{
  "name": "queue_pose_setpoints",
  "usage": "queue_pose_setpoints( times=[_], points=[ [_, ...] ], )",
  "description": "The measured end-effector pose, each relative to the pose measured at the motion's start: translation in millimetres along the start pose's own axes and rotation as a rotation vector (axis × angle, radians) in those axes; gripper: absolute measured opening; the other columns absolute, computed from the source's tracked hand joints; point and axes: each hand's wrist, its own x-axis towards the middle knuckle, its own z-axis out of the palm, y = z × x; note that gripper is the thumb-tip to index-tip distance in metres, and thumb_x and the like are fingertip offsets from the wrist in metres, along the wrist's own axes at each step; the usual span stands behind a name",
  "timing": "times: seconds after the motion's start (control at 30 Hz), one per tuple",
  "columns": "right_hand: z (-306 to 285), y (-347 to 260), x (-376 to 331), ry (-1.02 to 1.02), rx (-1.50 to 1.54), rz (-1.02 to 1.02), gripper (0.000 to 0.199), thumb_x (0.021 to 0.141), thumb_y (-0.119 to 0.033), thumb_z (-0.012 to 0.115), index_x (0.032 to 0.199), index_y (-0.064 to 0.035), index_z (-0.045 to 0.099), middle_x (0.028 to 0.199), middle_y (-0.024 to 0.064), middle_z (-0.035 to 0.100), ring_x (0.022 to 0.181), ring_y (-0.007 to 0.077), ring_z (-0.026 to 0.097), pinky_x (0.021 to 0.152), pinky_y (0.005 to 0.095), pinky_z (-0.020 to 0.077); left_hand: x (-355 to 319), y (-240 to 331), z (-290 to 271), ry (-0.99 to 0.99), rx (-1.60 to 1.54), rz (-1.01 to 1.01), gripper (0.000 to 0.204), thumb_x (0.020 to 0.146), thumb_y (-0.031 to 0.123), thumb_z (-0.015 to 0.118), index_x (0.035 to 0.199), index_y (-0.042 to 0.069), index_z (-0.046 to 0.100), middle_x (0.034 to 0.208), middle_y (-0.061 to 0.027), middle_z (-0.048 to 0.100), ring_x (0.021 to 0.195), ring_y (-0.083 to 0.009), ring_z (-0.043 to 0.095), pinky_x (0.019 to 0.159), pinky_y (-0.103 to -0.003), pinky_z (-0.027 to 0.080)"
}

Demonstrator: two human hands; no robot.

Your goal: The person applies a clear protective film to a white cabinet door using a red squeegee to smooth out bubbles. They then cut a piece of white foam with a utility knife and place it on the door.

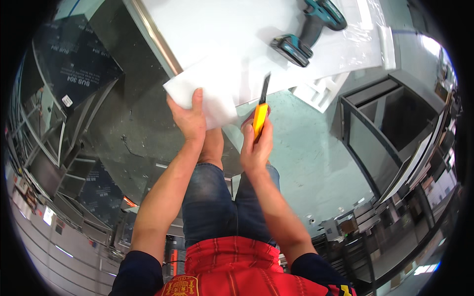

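My left hand [188, 117] is closed on the near left corner of a white foam sheet [210, 91], its thumb on top and its other fingers mostly hidden. The sheet lies at the corner of a large white-covered panel [217, 29] with a metal edge [155, 37]. In my right hand [258, 148] is a yellow utility knife [260, 118], its dark blade out and pointing away from me toward the panel's near edge. Blade and foam sheet are apart. A teal and black cordless drill [311, 32] lies on the panel, farther off to the right.
A dark metal frame cabinet [395, 123] stands on the floor at the right. White foam packing [321, 91] shows beside the panel's near right edge. On the left are metal panels with dark printed film [74, 59]. Clear plastic wrap [358, 54] covers the panel's right part.
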Motion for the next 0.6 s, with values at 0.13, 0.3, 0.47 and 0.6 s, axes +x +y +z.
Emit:
queue_pose_setpoints(
  times=[0.13, 0.3, 0.47, 0.6],
  points=[
    [-15.7, -29.7, 78.3, -0.083, -0.233, -0.251, 0.063, 0.098, 0.001, 0.07, 0.157, 0.0032, 0.049, 0.114, 0.0221, 0.065, 0.103, 0.0435, 0.067, 0.087, 0.0482, 0.0557, -0.9, 7.9, 0.3, 0.041, 0.172, 0.186, 0.11, 0.1, 0.044, 0.085, 0.172, -0.007, 0.021, 0.167, -0.0324, 0.042, 0.15, -0.0408, 0.052, 0.123, -0.047, 0.043],
    [18.6, -56.1, 168.6, -0.055, -0.303, -0.499, 0.056, 0.093, -0.006, 0.078, 0.147, -0.0026, 0.062, 0.124, 0.0195, 0.067, 0.112, 0.0402, 0.068, 0.094, 0.0495, 0.0561, 4.7, 8.2, 1.7, 0.051, 0.279, 0.308, 0.107, 0.102, 0.046, 0.08, 0.173, -0.005, 0.018, 0.165, -0.0343, 0.044, 0.145, -0.0439, 0.056, 0.118, -0.051, 0.047],
    [3.1, -31.5, 103.3, 0.207, -0.255, -0.553, 0.056, 0.09, -0.007, 0.08, 0.144, -0.0053, 0.062, 0.132, 0.0163, 0.067, 0.117, 0.0365, 0.064, 0.103, 0.0472, 0.0521, 10.3, 2.3, 7.3, 0.058, 0.198, 0.218, 0.087, 0.106, 0.041, 0.077, 0.166, -0.003, 0.031, 0.156, -0.0291, 0.054, 0.139, -0.0379, 0.061, 0.115, -0.048, 0.051],
    [12.5, -26.2, -10.7, -0.012, 0.355, 0.32, 0.037, 0.105, -0.015, 0.074, 0.137, -0.0025, 0.06, 0.119, 0.0146, 0.07, 0.099, 0.0285, 0.069, 0.09, 0.0406, 0.0569, 13.7, 0.4, 9.4, 0.081, 0.252, 0.261, 0.072, 0.111, 0.04, 0.07, 0.158, -0.004, 0.039, 0.151, -0.0249, 0.059, 0.133, -0.0328, 0.065, 0.109, -0.045, 0.056]
  ],
)
